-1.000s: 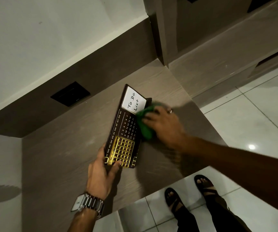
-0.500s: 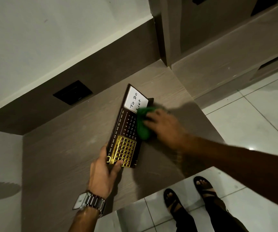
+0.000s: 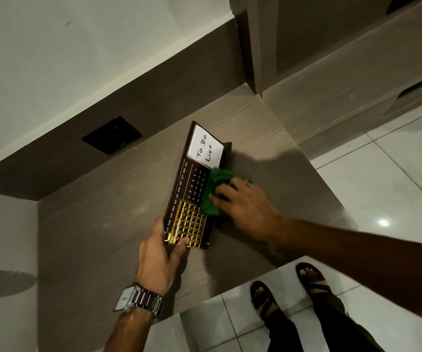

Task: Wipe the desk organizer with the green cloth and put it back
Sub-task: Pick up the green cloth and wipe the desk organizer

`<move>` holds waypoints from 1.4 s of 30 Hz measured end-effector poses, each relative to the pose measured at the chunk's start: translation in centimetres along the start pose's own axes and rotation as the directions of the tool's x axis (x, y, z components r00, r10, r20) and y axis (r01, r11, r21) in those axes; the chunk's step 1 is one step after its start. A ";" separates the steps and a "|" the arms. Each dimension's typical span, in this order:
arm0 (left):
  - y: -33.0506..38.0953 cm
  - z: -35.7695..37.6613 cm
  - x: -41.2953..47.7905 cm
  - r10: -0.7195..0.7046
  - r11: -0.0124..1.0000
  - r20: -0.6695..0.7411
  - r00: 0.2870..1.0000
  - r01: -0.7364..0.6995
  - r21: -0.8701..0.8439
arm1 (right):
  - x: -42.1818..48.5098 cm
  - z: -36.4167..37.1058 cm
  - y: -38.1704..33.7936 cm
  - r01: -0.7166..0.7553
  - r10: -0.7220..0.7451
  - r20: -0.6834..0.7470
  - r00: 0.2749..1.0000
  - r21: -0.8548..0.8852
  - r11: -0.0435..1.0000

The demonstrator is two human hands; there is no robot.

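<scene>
Grey wood-grain desk (image 3: 98, 224), a black socket plate (image 3: 112, 135) on the far back panel, white floor tiles (image 3: 382, 179) right, black sandals (image 3: 265, 298) near.

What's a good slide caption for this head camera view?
Left hand steadies the desk organizer on the desk while the right hand wipes it with the green cloth.

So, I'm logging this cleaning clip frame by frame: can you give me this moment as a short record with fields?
surface: wooden desk against a wall
object: dark desk organizer, propped at a tilt, white "To Do List" card at its far end, gold grid at its near end
left hand: grips the organizer's near end, thumb on the gold grid
right hand: presses the green cloth on the organizer's right edge
wrist: metal watch on the left
task stage: wiping under way, organizer not yet put back
</scene>
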State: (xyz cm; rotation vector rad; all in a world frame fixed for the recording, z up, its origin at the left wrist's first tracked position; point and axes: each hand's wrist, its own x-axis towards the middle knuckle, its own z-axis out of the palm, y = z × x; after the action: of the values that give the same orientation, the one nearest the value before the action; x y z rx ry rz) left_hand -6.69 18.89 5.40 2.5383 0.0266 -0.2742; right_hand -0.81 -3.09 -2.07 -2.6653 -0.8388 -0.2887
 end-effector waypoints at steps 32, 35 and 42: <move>0.6 0.0 0.0 -0.031 0.999 -0.007 0.999 0.031 -0.020 | 0.5 -0.7 -1.9 -0.021 0.026 0.114 0.993 -0.044 0.999; 1.0 0.1 -0.1 -0.027 1.000 -0.016 1.000 0.027 -0.001 | -1.9 -1.2 -5.0 0.089 -0.107 0.245 0.964 0.083 0.993; 1.1 0.0 0.3 0.015 1.000 0.003 1.000 -0.015 0.027 | -2.6 -4.2 -3.9 0.196 -0.277 0.199 0.940 0.351 0.916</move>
State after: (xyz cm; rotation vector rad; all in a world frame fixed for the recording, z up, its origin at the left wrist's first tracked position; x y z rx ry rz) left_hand -6.32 17.93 5.92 2.5637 0.0028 -0.2743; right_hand -5.62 -2.98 2.03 -2.3160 -1.1798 0.1222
